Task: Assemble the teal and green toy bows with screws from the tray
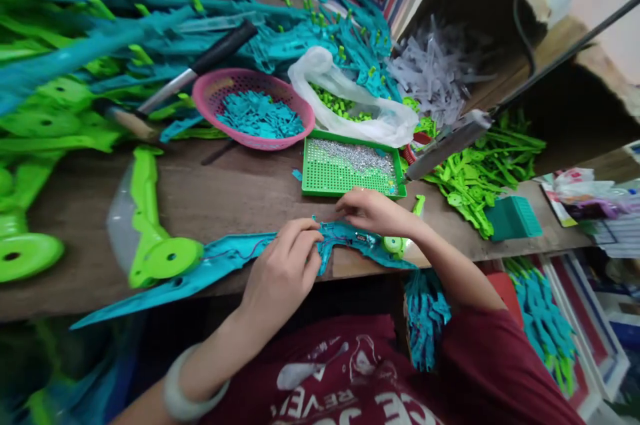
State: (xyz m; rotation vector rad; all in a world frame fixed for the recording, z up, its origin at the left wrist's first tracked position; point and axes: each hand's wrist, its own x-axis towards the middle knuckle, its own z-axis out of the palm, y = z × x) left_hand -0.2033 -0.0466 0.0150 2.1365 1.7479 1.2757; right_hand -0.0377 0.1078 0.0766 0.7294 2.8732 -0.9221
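A long teal plastic toy shell (210, 265) lies along the front edge of the wooden table (235, 192), with thin wires running inside it. My left hand (285, 272) presses down on its middle, fingers curled on the plastic. My right hand (373, 212) rests on the shell's right part, fingertips pinching at something small I cannot make out. A lime green round piece (394, 245) sits at the shell's right end. Just beyond my right hand is a green tray (330, 178) holding small silver screws.
A pink basket (210, 95) of teal parts, a plastic bag (350, 105) of green bits and a knife (195, 72) lie further back. Heaps of teal and green shells fill the left; green parts (475, 178) and a hanging power tool (445, 145) are at right.
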